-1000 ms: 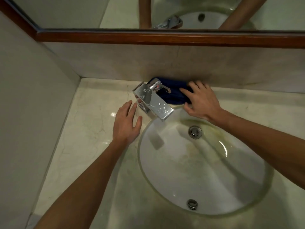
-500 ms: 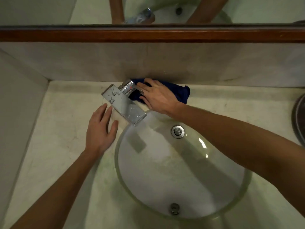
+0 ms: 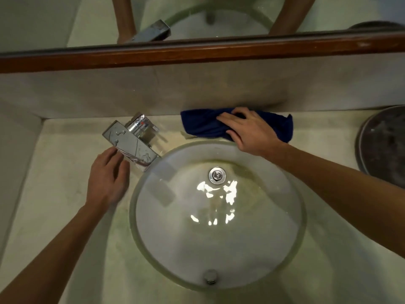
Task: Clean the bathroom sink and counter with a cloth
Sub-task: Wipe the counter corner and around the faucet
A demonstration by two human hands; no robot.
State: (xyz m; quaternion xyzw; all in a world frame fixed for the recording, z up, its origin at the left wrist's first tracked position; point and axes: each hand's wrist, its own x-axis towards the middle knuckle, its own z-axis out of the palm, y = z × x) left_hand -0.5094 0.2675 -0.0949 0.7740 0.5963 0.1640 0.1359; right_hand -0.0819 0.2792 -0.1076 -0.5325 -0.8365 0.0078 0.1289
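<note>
The sink (image 3: 153,216), a round under-mounted basin with a pale, stained bowl, occupies the centre of the counter (image 3: 61,172); bright reflections lie on its floor below the chrome drain (image 3: 217,175), and the overflow fitting (image 3: 210,277) sits at the bowl's 6 o'clock. The cloth (image 3: 201,125), dark blue and bunched into folds, lies on the counter at the sink's 12 o'clock, pressed into the strip between the sink rim and the backsplash (image 3: 197,88). The right hand (image 3: 249,131) rests palm-down on the cloth, fingers slightly spread and lightly curled over the fabric, pressing on it rather than clamped around it; cloth shows on both sides of the hand, the larger portion toward 9 o'clock. The chrome faucet (image 3: 131,145) stands at the sink's 10 o'clock, water drops on its flat spout, which angles toward the bowl. The left hand (image 3: 107,178) lies at the sink's 9 o'clock, flat on the counter, fingers close together and extended, fingertips just beside or touching the underside of the spout; contact cannot be confirmed, and the hand is motion-blurred. It holds nothing. A round dark metal object (image 3: 383,148) is partly in view at 3 o'clock. A wood-framed mirror (image 3: 197,53) above the backsplash reflects both forearms and the faucet.
</note>
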